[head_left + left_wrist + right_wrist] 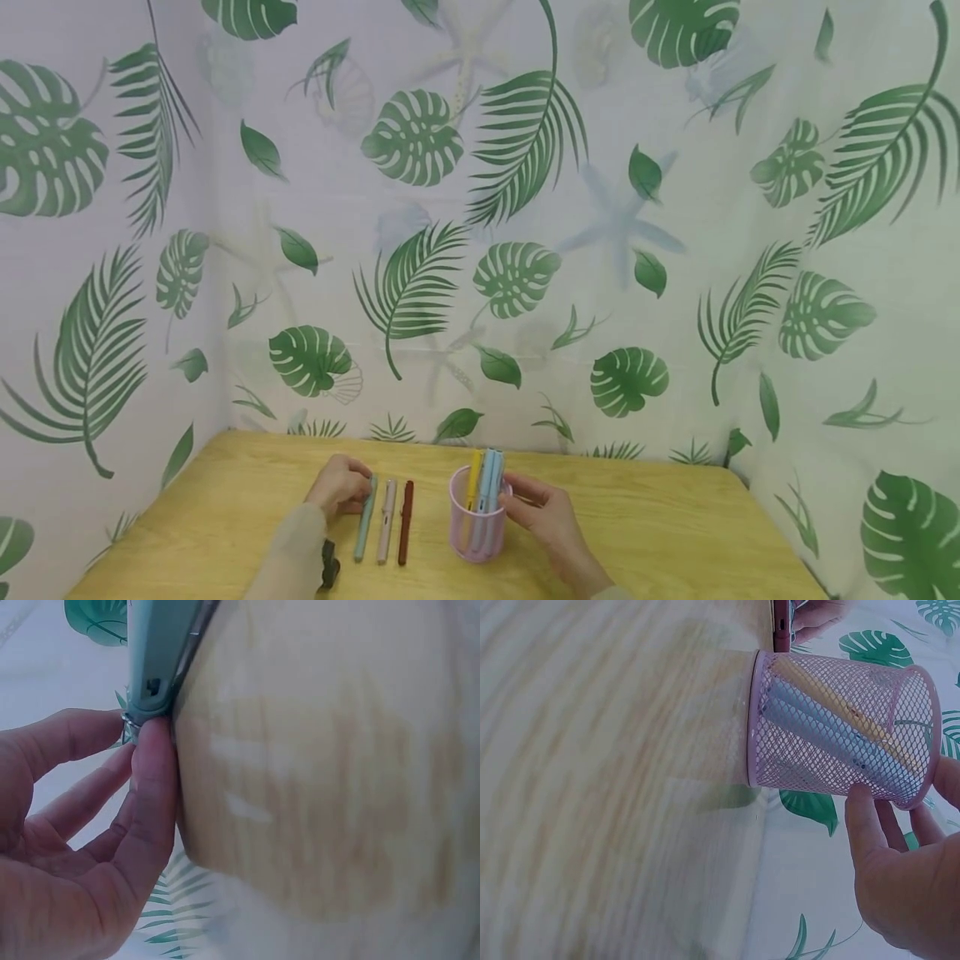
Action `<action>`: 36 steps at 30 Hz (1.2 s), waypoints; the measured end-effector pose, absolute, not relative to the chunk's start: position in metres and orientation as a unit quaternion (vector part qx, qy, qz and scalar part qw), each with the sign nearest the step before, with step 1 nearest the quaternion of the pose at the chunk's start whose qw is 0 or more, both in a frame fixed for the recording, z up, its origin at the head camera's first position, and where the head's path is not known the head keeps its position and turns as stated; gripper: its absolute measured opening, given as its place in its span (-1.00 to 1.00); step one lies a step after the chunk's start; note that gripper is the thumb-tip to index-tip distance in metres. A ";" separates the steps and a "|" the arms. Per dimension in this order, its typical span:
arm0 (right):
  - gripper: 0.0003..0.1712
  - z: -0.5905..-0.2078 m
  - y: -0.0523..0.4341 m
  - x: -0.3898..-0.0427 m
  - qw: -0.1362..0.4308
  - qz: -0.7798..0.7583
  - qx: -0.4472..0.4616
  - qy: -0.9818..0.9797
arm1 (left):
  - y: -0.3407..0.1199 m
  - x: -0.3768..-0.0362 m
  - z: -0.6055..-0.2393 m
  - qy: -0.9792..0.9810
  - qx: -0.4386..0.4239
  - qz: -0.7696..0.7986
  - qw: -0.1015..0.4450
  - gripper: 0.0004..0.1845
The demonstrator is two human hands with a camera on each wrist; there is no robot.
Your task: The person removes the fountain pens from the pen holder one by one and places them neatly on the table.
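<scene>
Teal pen (365, 521) lies with one end pinched in left fingers (156, 772), right fingers (866, 825) spread against a pink mesh cup (877, 686).

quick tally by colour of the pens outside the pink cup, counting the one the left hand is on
Teal pen: 1
Pale pink pen: 1
Dark red pen: 1
Total: 3

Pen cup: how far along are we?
Likely partway, reading it as loading. Looks done: yellow pen and light blue pens sit in the pink mesh cup, right hand touching it. In hand: teal pen, pinched by the left hand. To go: pink pen and dark red pen, lying on the table.
</scene>
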State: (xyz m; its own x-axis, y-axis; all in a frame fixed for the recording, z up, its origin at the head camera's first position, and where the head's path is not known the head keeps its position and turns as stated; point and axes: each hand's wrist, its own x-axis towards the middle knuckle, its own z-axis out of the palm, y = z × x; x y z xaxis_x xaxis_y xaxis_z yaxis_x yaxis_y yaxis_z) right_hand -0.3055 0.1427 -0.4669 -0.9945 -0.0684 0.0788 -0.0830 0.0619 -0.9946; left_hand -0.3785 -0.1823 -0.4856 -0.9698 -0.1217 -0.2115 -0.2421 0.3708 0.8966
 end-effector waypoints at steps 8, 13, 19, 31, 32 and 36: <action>-0.46 -0.468 0.142 -0.307 0.001 0.687 0.056 -0.724 | -0.185 -0.380 -0.489 0.825 -0.123 0.549 0.059 -0.71; -0.45 -0.470 0.142 -0.306 -0.002 0.686 0.053 -0.725 | -0.186 -0.377 -0.491 0.822 -0.118 0.553 0.061 -0.73; -0.46 -0.471 0.142 -0.305 -0.004 0.683 0.045 -0.729 | -0.186 -0.376 -0.490 0.824 -0.113 0.552 0.064 -0.74; -0.47 -0.468 0.142 -0.307 -0.001 0.686 0.044 -0.726 | -0.187 -0.374 -0.481 0.825 -0.106 0.551 0.061 -0.74; -0.47 -0.468 0.142 -0.307 -0.001 0.686 0.043 -0.727 | -0.187 -0.374 -0.481 0.824 -0.107 0.553 0.057 -0.73; -0.47 -0.467 0.142 -0.307 0.001 0.687 0.043 -0.725 | -0.189 -0.375 -0.482 0.819 -0.110 0.561 0.053 -0.70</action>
